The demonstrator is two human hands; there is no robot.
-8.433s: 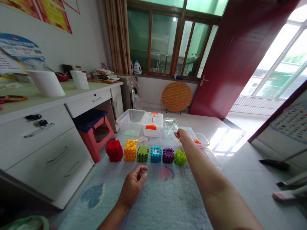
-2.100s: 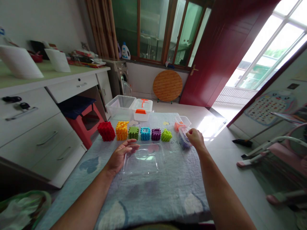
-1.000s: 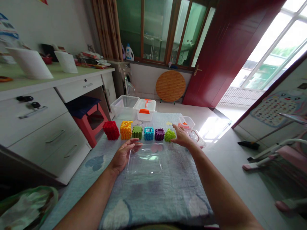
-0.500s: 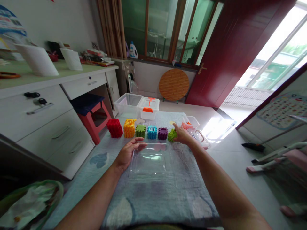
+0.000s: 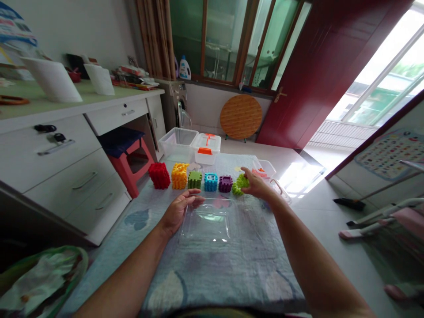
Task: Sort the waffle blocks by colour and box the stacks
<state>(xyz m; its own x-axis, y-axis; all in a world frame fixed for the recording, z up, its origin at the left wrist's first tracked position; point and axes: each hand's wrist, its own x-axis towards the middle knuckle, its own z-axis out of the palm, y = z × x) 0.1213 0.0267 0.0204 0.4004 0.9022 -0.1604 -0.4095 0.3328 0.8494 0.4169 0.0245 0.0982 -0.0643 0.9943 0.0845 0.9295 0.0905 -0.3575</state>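
Note:
Several toy cubes stand in a row on a pale blue blanket (image 5: pixel 215 265): red (image 5: pixel 159 175), yellow (image 5: pixel 179 176), dark green (image 5: pixel 194 179), blue (image 5: pixel 210 182), purple (image 5: pixel 225 183) and lime green (image 5: pixel 239 183). My right hand (image 5: pixel 256 186) is closed round the lime green cube at the row's right end. My left hand (image 5: pixel 178 210) rests open, fingers along the left edge of a clear plastic tray (image 5: pixel 206 221) lying just in front of the row.
Clear storage boxes (image 5: pixel 179 141) and an orange-latched lid box (image 5: pixel 207 154) sit behind the cubes. More clear containers (image 5: pixel 270 176) lie at the right. A white desk with drawers (image 5: pixel 66 159) and a red stool (image 5: pixel 129 161) stand left; a green bag (image 5: pixel 36 282) lies at the lower left.
My right hand left the clear containers on the right, moved left to the lime green cube and closed on it. My left hand stayed at the tray's edge.

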